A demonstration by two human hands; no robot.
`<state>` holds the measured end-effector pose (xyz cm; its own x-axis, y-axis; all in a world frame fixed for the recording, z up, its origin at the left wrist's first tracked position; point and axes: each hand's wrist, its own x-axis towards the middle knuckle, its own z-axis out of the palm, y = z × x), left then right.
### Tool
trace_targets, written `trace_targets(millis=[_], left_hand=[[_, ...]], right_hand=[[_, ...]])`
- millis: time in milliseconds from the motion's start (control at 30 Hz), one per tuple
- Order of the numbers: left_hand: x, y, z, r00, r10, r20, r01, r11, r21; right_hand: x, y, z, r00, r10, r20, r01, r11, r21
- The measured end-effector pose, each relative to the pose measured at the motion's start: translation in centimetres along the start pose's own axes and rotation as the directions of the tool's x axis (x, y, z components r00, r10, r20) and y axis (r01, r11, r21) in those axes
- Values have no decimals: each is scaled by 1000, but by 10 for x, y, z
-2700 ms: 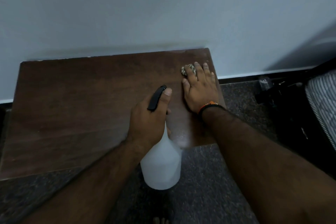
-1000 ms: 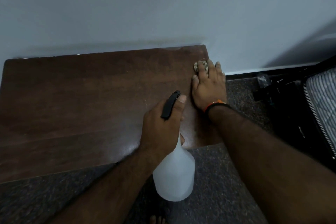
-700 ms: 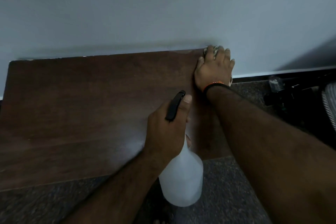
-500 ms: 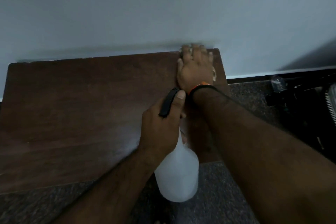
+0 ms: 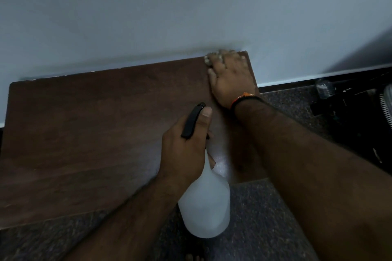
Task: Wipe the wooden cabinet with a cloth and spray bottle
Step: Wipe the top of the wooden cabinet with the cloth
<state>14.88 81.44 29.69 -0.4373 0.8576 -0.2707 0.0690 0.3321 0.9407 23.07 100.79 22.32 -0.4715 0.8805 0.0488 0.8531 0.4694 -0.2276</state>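
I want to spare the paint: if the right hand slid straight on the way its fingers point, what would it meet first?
Most likely the pale grey-blue wall: the right hand presses the crumpled cloth at the dark wooden cabinet top's back edge.

Cabinet top (image 5: 89, 133) right up against the wall (image 5: 169, 6) behind it, floor (image 5: 265, 218) in front and off to the right. Right hand (image 5: 230, 79) flat on the cloth (image 5: 209, 60) at the far right corner of the top, touching the wall. Left hand (image 5: 184, 150) nearer, over the right part of the top, wrapped round the spray bottle (image 5: 206, 205), bottle body hanging out past the front edge over the floor. Some clutter (image 5: 350, 108) on the floor far right, by the wall.
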Motion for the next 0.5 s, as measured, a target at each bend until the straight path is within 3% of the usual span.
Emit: trace_targets(millis=[200, 500], left_hand=[[-14, 3, -1, 994, -109, 33, 111, 991, -79], [-44, -12, 3, 990, -139, 24, 139, 990, -8]], right_hand=[[-36, 30, -8, 987, 158, -27, -157, 987, 24], [-101, 23, -12, 983, 178, -53, -177, 984, 30]])
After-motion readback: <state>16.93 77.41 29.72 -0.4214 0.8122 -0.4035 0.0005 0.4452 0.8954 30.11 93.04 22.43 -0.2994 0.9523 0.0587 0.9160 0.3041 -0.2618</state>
